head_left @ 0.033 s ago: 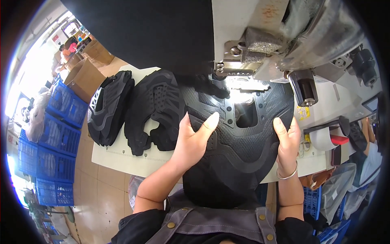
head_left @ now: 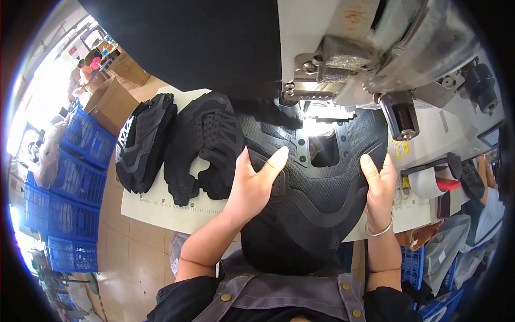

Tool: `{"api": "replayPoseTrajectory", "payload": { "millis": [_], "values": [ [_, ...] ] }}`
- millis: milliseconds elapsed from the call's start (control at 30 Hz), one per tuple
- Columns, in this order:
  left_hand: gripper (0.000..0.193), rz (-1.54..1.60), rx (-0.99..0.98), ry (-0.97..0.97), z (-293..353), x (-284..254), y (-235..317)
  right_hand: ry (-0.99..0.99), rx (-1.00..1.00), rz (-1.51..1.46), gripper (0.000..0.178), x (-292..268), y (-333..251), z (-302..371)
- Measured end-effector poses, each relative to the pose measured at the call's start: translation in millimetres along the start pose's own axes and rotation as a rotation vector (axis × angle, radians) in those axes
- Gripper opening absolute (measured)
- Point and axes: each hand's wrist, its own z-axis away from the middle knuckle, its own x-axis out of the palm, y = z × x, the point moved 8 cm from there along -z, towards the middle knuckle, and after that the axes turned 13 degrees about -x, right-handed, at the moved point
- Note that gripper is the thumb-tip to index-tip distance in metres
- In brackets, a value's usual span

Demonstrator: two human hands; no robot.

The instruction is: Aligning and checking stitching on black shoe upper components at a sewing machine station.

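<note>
Head view: a black moulded piece [head_left: 327,196] lies under the lit front of a machine head [head_left: 348,24], its far part on the table [head_left: 145,204] and its near part sloping down toward the person's apron [head_left: 289,292]. The left hand [head_left: 252,188] grips its left side, thumb lying on top; the right hand [head_left: 380,188] grips its right edge, thumb also pressed on the upper face. The other fingers are partly hidden beneath or behind the piece, so how tightly they close cannot be told.

The step in hand looks like steadying and guiding the piece beneath the head. To do it well, both hands should pull evenly, so that the dotted grey trim around the central cut-out stays flat and unpuckered in the bright light. Turning is best made with both wrists together, since a tug from one side alone could skew the piece. The thumbs seem well placed, apart from the lit spot, and should stay out there. The drooping near part may drag, so its weight is worth supporting. The loose bracelet [head_left: 380,231] on the right wrist should not catch the edge. Two dark stacks, a left stack [head_left: 146,145] and a nearer stack [head_left: 217,134], sit beside the piece; the left elbow should clear them.
</note>
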Motion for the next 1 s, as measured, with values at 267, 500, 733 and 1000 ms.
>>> {"api": "replayPoseTrajectory", "payload": {
  "millis": [267,500,733,1000],
  "values": [
    [0.013,-0.008,0.038,0.019,-17,0,12,-0.047,-0.002,0.004,0.028,3,7,-17],
    [0.014,-0.147,0.164,0.013,-38,1,28,0.008,0.027,-0.046,0.018,9,9,-40],
    [0.019,-0.066,0.048,0.109,-60,-2,37,-0.023,0.044,-0.167,0.019,14,15,-46],
    [0.024,0.085,-0.083,0.119,-64,-25,30,0.027,0.074,-0.175,0.02,14,12,-21]
  ]
}}
